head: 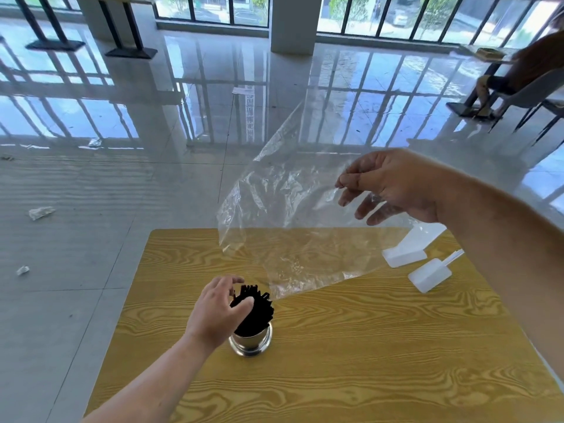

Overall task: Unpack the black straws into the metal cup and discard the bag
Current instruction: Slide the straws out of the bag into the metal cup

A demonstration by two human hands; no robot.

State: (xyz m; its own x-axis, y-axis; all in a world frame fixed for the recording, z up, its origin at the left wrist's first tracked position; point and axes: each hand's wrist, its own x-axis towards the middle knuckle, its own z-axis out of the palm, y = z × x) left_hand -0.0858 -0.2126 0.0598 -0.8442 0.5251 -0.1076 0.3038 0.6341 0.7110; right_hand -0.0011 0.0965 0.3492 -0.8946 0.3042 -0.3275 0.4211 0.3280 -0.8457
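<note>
Right hand (393,187) pinches the bag (290,224) by its edge. It's flimsy, slippery film, best balled up. Left hand (219,309) curls round the straws (258,314), light and loose in the cup (251,343).

One view only: head-worn and wide-angle, pitched forward and down.
- Lens sits above the near edge of the wood-grain table (366,346), close in. The metal cup (251,343) of black straws (254,312) lies low centre.
- Left hand (213,312) enters from the bottom left, right hand (393,187) from the right edge.
- Clear plastic bag (290,209) hangs across mid-frame, with the floor visible through it.
- Upper half reaches far: glossy tiled floor (91,193), pillar (293,22), window wall (213,7).
- Straight lines bow near the frame edges.
</note>
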